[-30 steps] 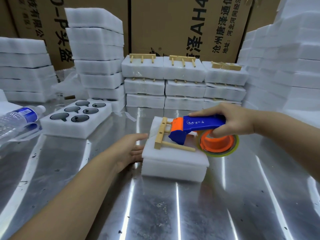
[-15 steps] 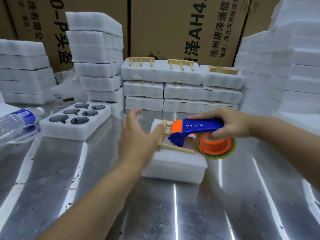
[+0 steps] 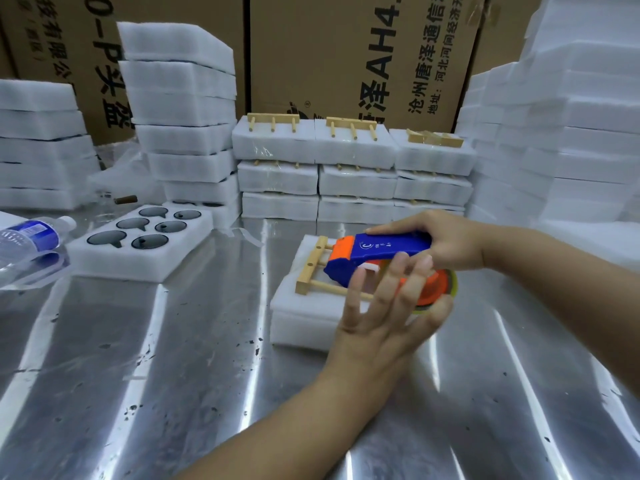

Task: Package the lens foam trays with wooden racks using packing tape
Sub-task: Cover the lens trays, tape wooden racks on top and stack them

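Right hand (image 3: pixel 450 242) grips blue-and-orange plastic tape dispenser (image 3: pixel 381 249) over white foam tray (image 3: pixel 298 308); left hand (image 3: pixel 381 323), fingers spread, apparently seeks its tape roll (image 3: pixel 453 284).

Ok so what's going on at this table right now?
A person is packing at a metal table. The right hand grips a blue and orange tape dispenser over a wooden rack lying on a stacked foam tray. The left hand, fingers spread, hovers in front of the tape roll. Taped bundles are stacked behind, and an open tray of lenses sits to the left.
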